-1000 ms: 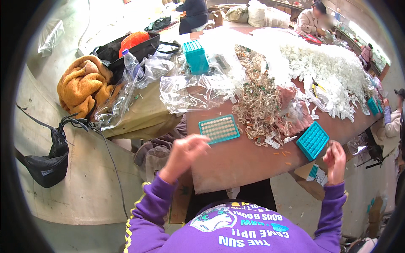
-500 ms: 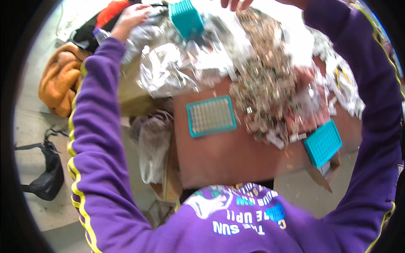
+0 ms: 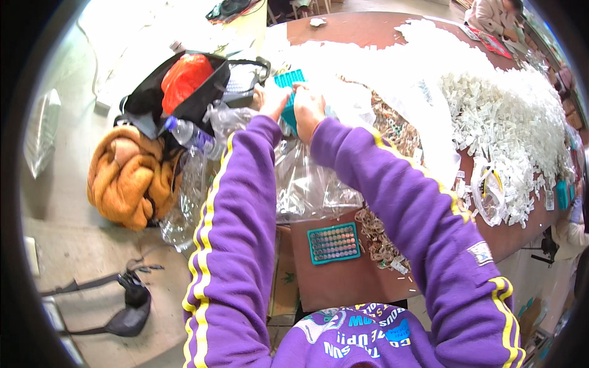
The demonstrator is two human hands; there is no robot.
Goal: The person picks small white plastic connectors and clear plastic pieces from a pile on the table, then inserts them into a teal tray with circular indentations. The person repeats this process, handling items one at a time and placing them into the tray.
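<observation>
Both of my hands grip a stack of teal plastic trays [image 3: 289, 79] at the far side of the table. My left hand [image 3: 272, 98] closes on its left edge. My right hand [image 3: 310, 107] wraps its right side, with the fingers curled over the top. Below the stack lie clear plastic bags [image 3: 313, 184], partly behind my right sleeve. Nearer to me on the brown table, a teal tray [image 3: 334, 243] holds rows of small round pieces.
Brown scraps [image 3: 377, 239] lie beside the near tray. A large heap of white pieces [image 3: 509, 122] spreads at right. To the left are a black bag [image 3: 144, 98] with a red bundle [image 3: 186, 80], a water bottle [image 3: 193, 135] and an orange cloth [image 3: 132, 178]. Another person [image 3: 494, 18] sits far right.
My right hand has come in from the upper right and now grips the tray stack. My left hand has moved right onto it. The view has shifted, showing more of the far table.
</observation>
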